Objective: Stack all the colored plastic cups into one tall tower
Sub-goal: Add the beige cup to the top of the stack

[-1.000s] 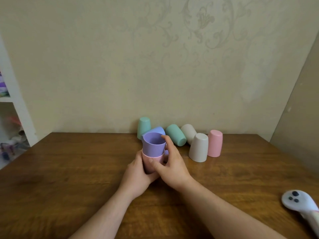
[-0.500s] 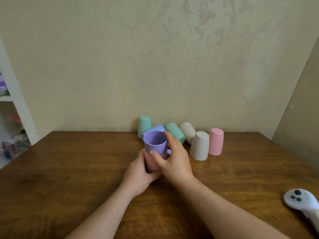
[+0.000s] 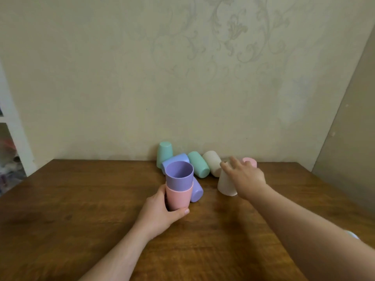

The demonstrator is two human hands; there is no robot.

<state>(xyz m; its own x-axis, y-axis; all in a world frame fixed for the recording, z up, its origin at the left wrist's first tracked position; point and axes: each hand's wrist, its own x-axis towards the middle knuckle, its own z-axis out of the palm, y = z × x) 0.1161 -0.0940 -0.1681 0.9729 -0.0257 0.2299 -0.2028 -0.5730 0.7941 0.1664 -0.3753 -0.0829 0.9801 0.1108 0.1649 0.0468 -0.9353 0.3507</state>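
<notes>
My left hand (image 3: 160,211) grips a pink cup (image 3: 178,199) standing upright on the wooden table (image 3: 81,209), with a purple cup (image 3: 179,176) nested in its mouth. My right hand (image 3: 245,177) hovers with fingers spread over an upside-down beige cup (image 3: 225,183), touching or nearly touching its top. Behind the stack lies a purple cup (image 3: 195,191) on its side. Further back are an upside-down mint cup (image 3: 164,154), a blue cup (image 3: 175,160), a mint cup (image 3: 197,167) and a beige cup (image 3: 213,163) lying down, and a pink cup (image 3: 250,161) partly hidden by my right hand.
The cups crowd the table's far edge against the patterned wall (image 3: 182,78). A white shelf unit (image 3: 12,128) stands at the left. A beige panel (image 3: 349,128) borders the right side. A pale object (image 3: 352,234) peeks out behind my right forearm.
My right hand let go of the purple cup on the stack and reached right to the upside-down beige cup. My left hand stayed on the pink cup. The view dipped slightly.
</notes>
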